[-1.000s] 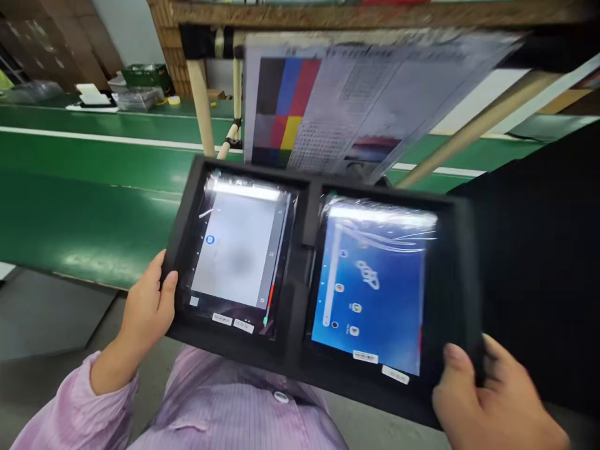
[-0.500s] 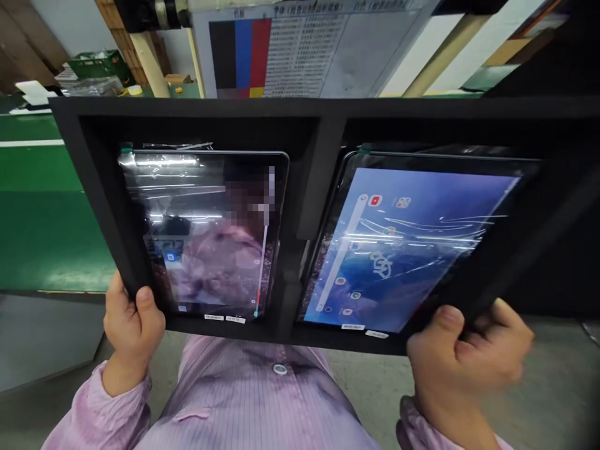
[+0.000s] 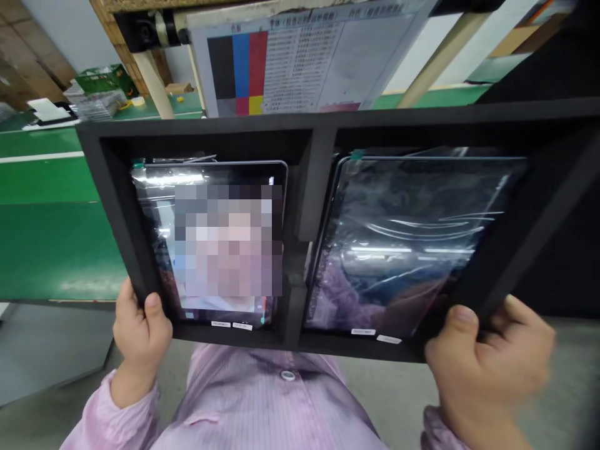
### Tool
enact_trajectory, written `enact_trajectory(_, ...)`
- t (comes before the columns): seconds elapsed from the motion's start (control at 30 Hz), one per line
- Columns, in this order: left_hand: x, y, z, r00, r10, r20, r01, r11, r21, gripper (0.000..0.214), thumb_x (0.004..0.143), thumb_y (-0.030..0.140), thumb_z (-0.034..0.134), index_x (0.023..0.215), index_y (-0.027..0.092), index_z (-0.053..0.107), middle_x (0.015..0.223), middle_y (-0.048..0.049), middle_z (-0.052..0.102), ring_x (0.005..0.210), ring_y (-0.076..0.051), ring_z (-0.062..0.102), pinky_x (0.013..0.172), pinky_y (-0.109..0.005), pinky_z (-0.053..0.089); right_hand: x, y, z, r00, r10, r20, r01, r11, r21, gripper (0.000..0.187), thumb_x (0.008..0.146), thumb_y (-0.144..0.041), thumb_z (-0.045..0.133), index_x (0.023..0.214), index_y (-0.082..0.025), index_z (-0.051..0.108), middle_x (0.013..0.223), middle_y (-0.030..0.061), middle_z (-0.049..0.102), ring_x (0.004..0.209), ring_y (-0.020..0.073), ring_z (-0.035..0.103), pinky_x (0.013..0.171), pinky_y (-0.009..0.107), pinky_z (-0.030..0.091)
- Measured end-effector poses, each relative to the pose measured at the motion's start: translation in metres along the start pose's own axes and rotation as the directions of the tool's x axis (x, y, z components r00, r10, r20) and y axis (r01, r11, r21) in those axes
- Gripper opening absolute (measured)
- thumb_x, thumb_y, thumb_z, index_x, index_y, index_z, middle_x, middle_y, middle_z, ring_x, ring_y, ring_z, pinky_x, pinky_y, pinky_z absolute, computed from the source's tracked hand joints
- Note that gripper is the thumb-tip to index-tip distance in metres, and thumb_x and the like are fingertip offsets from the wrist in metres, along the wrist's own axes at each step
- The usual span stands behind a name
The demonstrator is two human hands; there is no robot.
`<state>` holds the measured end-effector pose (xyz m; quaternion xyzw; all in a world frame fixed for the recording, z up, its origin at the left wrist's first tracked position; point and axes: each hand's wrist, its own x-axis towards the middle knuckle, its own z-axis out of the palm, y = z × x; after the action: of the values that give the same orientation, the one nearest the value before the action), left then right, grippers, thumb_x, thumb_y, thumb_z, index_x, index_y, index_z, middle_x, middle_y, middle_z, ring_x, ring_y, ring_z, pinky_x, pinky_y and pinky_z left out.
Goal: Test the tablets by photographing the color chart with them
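1. The right tablet [image 3: 403,244] has gone from a blue screen to dark since the earlier frame.
2. The left hand [image 3: 140,331] and right hand [image 3: 487,369] each have their grip clamped on a near corner of the black foam tray [image 3: 319,125].
3. The tray is held tilted above the lap. The left tablet [image 3: 154,250] lies in its other compartment.
4. The green surface [image 3: 47,244] is behind the tray.

the right tablet [image 3: 403,244] in the tray, blue half a second ago, now shows dark.

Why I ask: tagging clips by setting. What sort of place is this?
Likely an electronics factory line: a foam tray holds a left tablet and right tablet under film, beside a long green bench, with a colour chart hung above.
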<state>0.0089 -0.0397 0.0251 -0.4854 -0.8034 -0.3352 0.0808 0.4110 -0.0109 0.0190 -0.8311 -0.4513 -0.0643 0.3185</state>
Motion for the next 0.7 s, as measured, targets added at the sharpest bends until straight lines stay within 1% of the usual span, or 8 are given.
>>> enact_trajectory(0.1, 0.014, 0.007, -0.002, 0.993, 0.013, 0.117, -0.013, 1.000, 0.002, 0.054, 0.099, 0.042, 0.038, 0.145, 0.016, 0.046, 0.125, -0.0154, 0.068, 0.111, -0.029, 0.068, 0.089, -0.038, 0.054, 0.013, -0.008, -0.002, 0.992, 0.071, 0.101, -0.072, 0.997, 0.000, 0.078, 0.076, -0.056, 0.041, 0.136, -0.009, 0.056, 0.120, 0.0202, 0.062, 0.109, 0.0396, 0.062, 0.089, 0.050, 0.050)
enact_trajectory(0.2, 0.032, 0.012, 0.002, 0.966, 0.028, 0.256, -0.032, 0.999, 0.012, 0.052, 0.098, 0.041, 0.038, 0.141, 0.016, 0.050, 0.123, -0.0144, 0.070, 0.105, -0.029, 0.070, 0.084, -0.038, 0.055, 0.029, -0.013, 0.002, 0.966, 0.072, 0.249, -0.076, 0.997, 0.006, 0.078, 0.072, -0.055, 0.041, 0.135, -0.012, 0.057, 0.119, 0.0173, 0.064, 0.104, 0.0362, 0.064, 0.088, 0.047, 0.049)
enact_trajectory(0.37, 0.058, 0.020, 0.011, 0.885, -0.004, 0.465, -0.071, 0.987, 0.143, 0.054, 0.096, 0.041, 0.036, 0.139, 0.014, 0.054, 0.114, -0.0162, 0.074, 0.098, -0.033, 0.072, 0.079, -0.040, 0.055, 0.051, -0.025, 0.011, 0.871, 0.162, 0.465, -0.099, 0.983, -0.156, 0.077, 0.070, -0.053, 0.038, 0.134, -0.015, 0.057, 0.105, 0.0142, 0.067, 0.088, 0.0318, 0.063, 0.080, 0.042, 0.048)
enact_trajectory(0.43, 0.063, 0.024, 0.014, 0.858, -0.031, 0.512, -0.087, 0.975, 0.205, 0.057, 0.096, 0.041, 0.035, 0.140, 0.010, 0.053, 0.118, -0.0200, 0.073, 0.103, -0.036, 0.071, 0.082, -0.043, 0.055, 0.056, -0.032, 0.012, 0.835, 0.187, 0.517, -0.083, 0.973, -0.217, 0.072, 0.072, -0.050, 0.040, 0.133, -0.015, 0.058, 0.096, 0.0125, 0.067, 0.088, 0.0307, 0.063, 0.078, 0.039, 0.047)
enact_trajectory(0.53, 0.066, 0.027, 0.015, 0.836, -0.039, 0.547, -0.108, 0.966, 0.234, 0.058, 0.097, 0.041, 0.033, 0.140, 0.008, 0.052, 0.120, -0.0220, 0.072, 0.105, -0.037, 0.071, 0.083, -0.044, 0.055, 0.062, -0.033, 0.009, 0.807, 0.213, 0.551, -0.113, 0.971, -0.210, 0.067, 0.073, -0.048, 0.047, 0.132, -0.020, 0.060, 0.085, 0.0081, 0.066, 0.084, 0.0273, 0.062, 0.078, 0.037, 0.046)
enact_trajectory(0.6, 0.067, 0.026, 0.016, 0.831, -0.028, 0.556, -0.111, 0.970, 0.215, 0.056, 0.097, 0.042, 0.034, 0.140, 0.010, 0.052, 0.116, -0.0200, 0.073, 0.098, -0.035, 0.072, 0.078, -0.042, 0.055, 0.066, -0.019, 0.010, 0.807, 0.202, 0.555, -0.170, 0.979, -0.109, 0.064, 0.074, -0.050, 0.050, 0.130, -0.022, 0.064, 0.087, 0.0067, 0.068, 0.084, 0.0258, 0.064, 0.080, 0.038, 0.048)
enact_trajectory(0.67, 0.066, 0.026, 0.016, 0.831, -0.019, 0.556, -0.104, 0.976, 0.189, 0.055, 0.097, 0.042, 0.034, 0.139, 0.012, 0.053, 0.112, -0.0178, 0.074, 0.092, -0.034, 0.073, 0.075, -0.040, 0.055, 0.074, 0.007, 0.019, 0.853, 0.145, 0.501, -0.190, 0.981, 0.040, 0.059, 0.080, -0.054, 0.045, 0.126, -0.024, 0.068, 0.102, 0.0068, 0.069, 0.093, 0.0250, 0.065, 0.084, 0.038, 0.049)
enact_trajectory(0.7, 0.066, 0.026, 0.015, 0.832, -0.019, 0.555, -0.097, 0.979, 0.179, 0.054, 0.097, 0.041, 0.035, 0.138, 0.012, 0.053, 0.111, -0.0171, 0.075, 0.091, -0.033, 0.073, 0.074, -0.040, 0.055, 0.079, 0.023, 0.028, 0.873, 0.105, 0.477, -0.165, 0.983, 0.086, 0.056, 0.084, -0.055, 0.040, 0.122, -0.026, 0.070, 0.110, 0.0066, 0.069, 0.100, 0.0246, 0.065, 0.085, 0.038, 0.049)
